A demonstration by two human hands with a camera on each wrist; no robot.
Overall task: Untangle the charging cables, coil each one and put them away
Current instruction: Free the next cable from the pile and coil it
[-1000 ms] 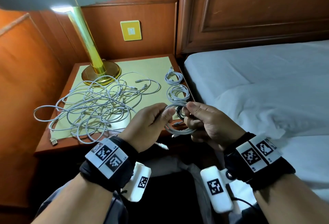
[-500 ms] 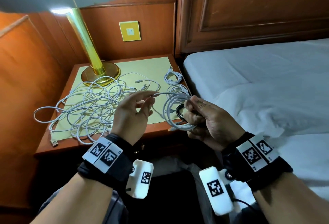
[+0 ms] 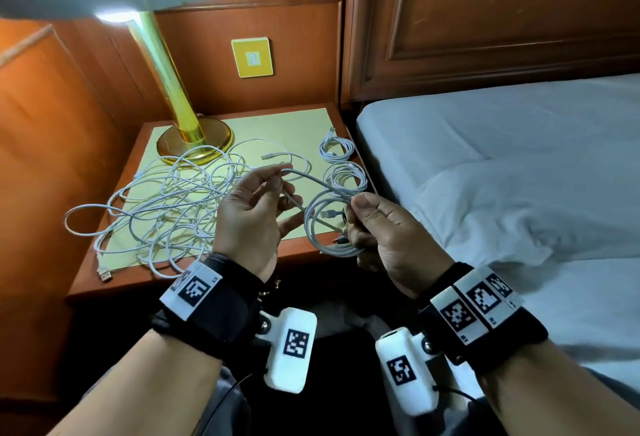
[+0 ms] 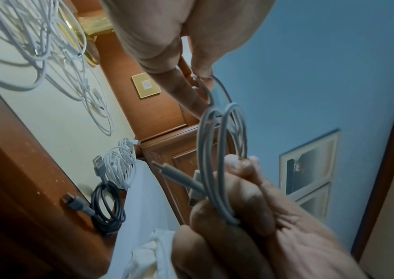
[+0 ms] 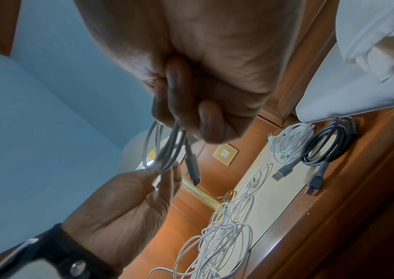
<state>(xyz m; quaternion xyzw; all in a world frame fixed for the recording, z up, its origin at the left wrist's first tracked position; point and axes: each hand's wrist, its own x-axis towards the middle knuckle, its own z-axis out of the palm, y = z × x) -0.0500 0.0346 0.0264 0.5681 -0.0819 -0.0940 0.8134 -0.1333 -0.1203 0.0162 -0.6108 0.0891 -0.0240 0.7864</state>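
My right hand [image 3: 384, 227] grips the white coil [image 3: 323, 227] in the air above the nightstand [image 3: 180, 272] edge; my left hand [image 3: 252, 213] pinches its loose tail. Behind: dark coiled cable [image 5: 329, 143], two white coiled cables [image 3: 341, 165], tangled pile [image 3: 166, 207], lamp [image 3: 194, 144].

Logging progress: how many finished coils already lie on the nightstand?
3. The far white coil and near white coil sit along the nightstand's bed-side edge; the dark grey coil lies at its front corner, largely hidden in the head view. The tangle could hide more.
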